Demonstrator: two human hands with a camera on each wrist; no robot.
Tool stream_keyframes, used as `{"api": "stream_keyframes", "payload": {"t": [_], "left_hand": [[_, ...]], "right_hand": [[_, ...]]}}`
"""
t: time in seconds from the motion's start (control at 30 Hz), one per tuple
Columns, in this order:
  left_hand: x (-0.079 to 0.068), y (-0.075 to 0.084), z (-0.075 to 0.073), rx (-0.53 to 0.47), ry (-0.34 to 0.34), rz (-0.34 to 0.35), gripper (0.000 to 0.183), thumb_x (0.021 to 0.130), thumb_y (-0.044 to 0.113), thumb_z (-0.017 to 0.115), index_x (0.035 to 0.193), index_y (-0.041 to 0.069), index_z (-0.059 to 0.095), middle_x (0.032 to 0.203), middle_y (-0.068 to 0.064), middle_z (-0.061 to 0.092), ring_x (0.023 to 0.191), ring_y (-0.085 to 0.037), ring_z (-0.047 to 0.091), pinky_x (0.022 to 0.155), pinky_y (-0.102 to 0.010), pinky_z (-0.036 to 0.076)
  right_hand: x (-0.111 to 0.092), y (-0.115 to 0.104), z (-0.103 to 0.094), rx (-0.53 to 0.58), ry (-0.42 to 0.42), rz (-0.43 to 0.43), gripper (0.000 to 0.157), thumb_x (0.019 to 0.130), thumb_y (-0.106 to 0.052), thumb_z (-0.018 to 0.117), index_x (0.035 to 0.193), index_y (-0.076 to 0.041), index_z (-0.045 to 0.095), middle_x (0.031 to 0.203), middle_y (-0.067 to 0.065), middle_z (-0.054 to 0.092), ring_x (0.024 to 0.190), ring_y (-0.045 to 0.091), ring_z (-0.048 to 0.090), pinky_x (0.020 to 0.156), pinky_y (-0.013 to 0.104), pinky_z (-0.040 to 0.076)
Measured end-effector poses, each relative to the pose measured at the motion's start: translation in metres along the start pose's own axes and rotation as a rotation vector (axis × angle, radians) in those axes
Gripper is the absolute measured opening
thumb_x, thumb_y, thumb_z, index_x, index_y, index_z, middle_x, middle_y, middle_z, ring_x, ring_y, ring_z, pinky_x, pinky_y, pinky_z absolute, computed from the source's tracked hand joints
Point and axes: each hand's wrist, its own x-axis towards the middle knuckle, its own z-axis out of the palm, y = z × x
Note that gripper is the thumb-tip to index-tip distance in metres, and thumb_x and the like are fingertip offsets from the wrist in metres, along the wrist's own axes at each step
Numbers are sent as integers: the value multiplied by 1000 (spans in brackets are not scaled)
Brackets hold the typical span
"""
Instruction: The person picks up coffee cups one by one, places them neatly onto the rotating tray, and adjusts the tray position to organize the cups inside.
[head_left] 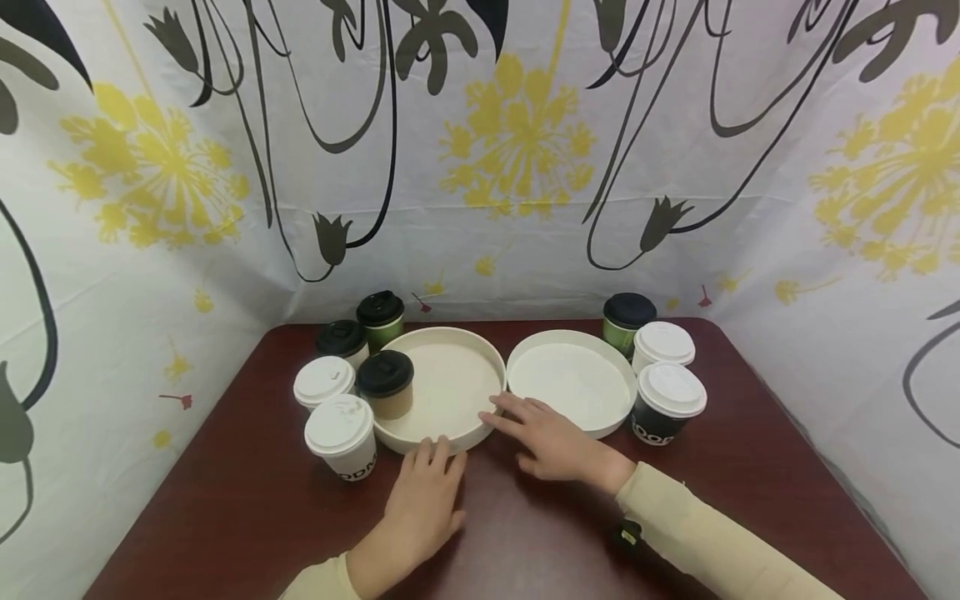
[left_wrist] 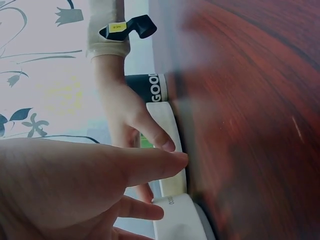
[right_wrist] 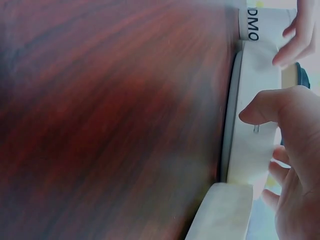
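A round cream tray (head_left: pixel 461 379) lies left of the table's middle, with a brown paper cup (head_left: pixel 392 406) under a black lid standing inside its left edge. My left hand (head_left: pixel 426 500) is at the tray's front rim, fingers extended over the edge. At the rim's right front side is my right hand (head_left: pixel 558 442), its fingers stretched out; whether they press the rim cannot be told. A second, whiter round tray (head_left: pixel 570 379) sits just to the right. In the right wrist view, the thumb is beside the cream tray's wall (right_wrist: pixel 252 150).
Left of the cream tray stand several lidded cups, among them a white cup (head_left: pixel 348 457) and a green cup (head_left: pixel 384 335). Right of the white tray are a green cup (head_left: pixel 618 337), a white cup (head_left: pixel 663 343) and a black cup (head_left: pixel 652 422). Patterned cloth (head_left: pixel 480 242) surrounds the table.
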Motion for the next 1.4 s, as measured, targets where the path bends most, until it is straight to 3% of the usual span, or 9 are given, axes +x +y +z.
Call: {"api": "stream_keyframes", "payload": {"t": [0.2,0.47,0.57,0.77,1.1,1.4], "left_hand": [[-5,-6,-4,4,11,-26,78,73,54,80,133,9,55,134,-20,51,128,-41,51,103,-47,47],[-6,-11,-11,-71,-2,-54,77,74,51,81,130,4,56,125,-23,50,126,-44,50,98,-48,50],[-5,-12,-12,-98,-17,-62,77,76,50,79,133,4,55,130,-23,51,128,-43,50,99,-50,49],[-4,-10,-10,-100,8,-13,75,77,50,78,134,6,54,137,-18,52,129,-38,51,101,-50,48],[0,-8,-13,-79,19,2,69,78,51,77,129,10,57,125,-13,59,118,-34,58,98,-49,48],[0,-13,-16,-104,-14,27,67,78,49,79,126,7,60,117,-13,58,113,-34,58,92,-48,52]], "right_hand": [[1,7,-3,23,-16,26,81,82,-16,71,154,-26,36,157,8,39,143,25,43,116,45,38],[0,2,-5,45,-35,15,83,81,-15,71,155,-25,33,157,9,39,147,27,38,117,47,36],[0,-2,-6,33,-35,8,84,81,-15,71,155,-23,32,158,10,38,148,29,36,116,49,37],[-1,-11,-5,-12,-43,6,85,81,-17,71,156,-21,31,158,11,38,148,30,36,114,51,39],[0,-22,-5,-37,-58,11,86,80,-19,71,156,-20,31,158,11,38,148,31,35,114,50,37],[1,-15,-9,-11,-41,-12,82,81,-20,73,154,-24,36,155,9,43,146,30,39,113,54,38]]}}
